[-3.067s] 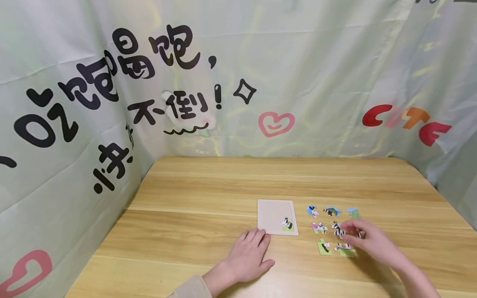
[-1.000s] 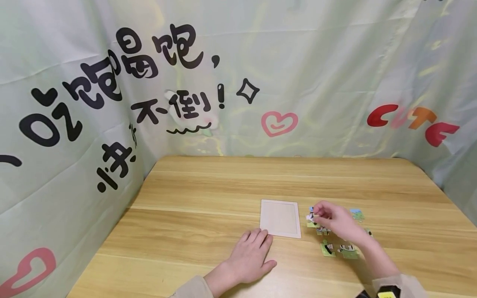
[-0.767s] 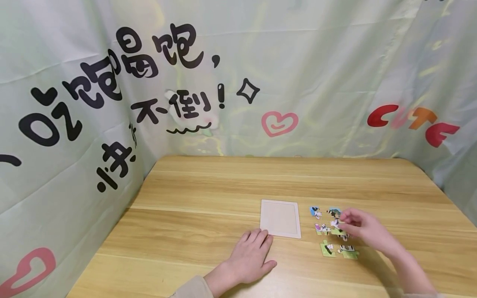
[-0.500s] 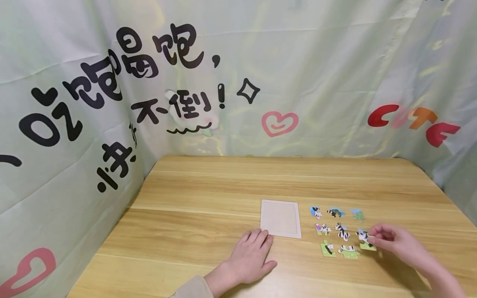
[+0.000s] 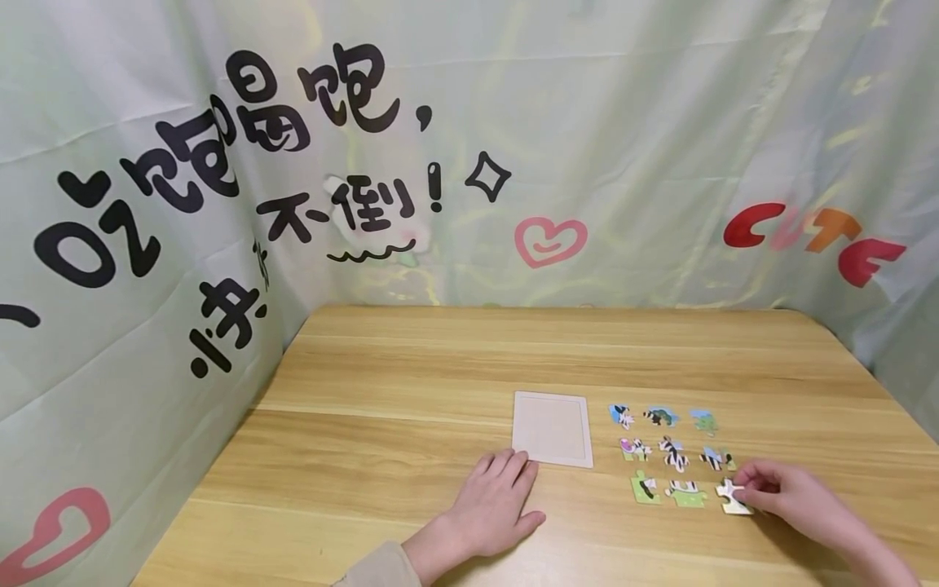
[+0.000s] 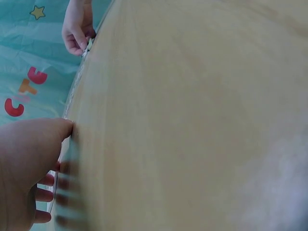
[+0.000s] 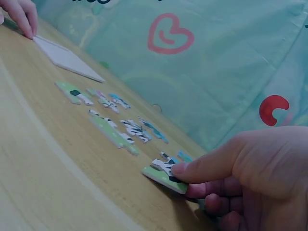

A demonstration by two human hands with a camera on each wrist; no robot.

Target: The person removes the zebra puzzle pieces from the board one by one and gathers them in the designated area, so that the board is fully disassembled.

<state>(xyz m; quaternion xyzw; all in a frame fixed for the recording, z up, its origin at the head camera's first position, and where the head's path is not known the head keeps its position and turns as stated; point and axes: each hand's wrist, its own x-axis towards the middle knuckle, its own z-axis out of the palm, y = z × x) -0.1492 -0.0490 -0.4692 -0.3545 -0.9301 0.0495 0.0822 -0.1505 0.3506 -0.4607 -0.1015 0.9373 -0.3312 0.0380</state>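
Observation:
My right hand (image 5: pixel 792 493) pinches a jigsaw piece (image 5: pixel 731 499) between thumb and fingers, at the near right corner of the laid-out pieces. In the right wrist view this piece (image 7: pixel 158 175) shows green with a black-and-white figure, and it is tilted. Flat on the table, my left hand (image 5: pixel 487 507) has its fingertips at the near edge of a square, pale puzzle tray (image 5: pixel 550 428). The tray's recess is bare. Several other jigsaw pieces (image 5: pixel 675 455) with animal pictures lie in rows to its right.
The wooden table (image 5: pixel 411 383) carries the tray and the pieces. A pale printed curtain (image 5: pixel 623 163) hangs behind it and along both sides.
The jigsaw piece that sat in the tray's lower right corner is out of it. My right hand has carried a piece rightward past the rows to their near right corner. My left hand stays put.

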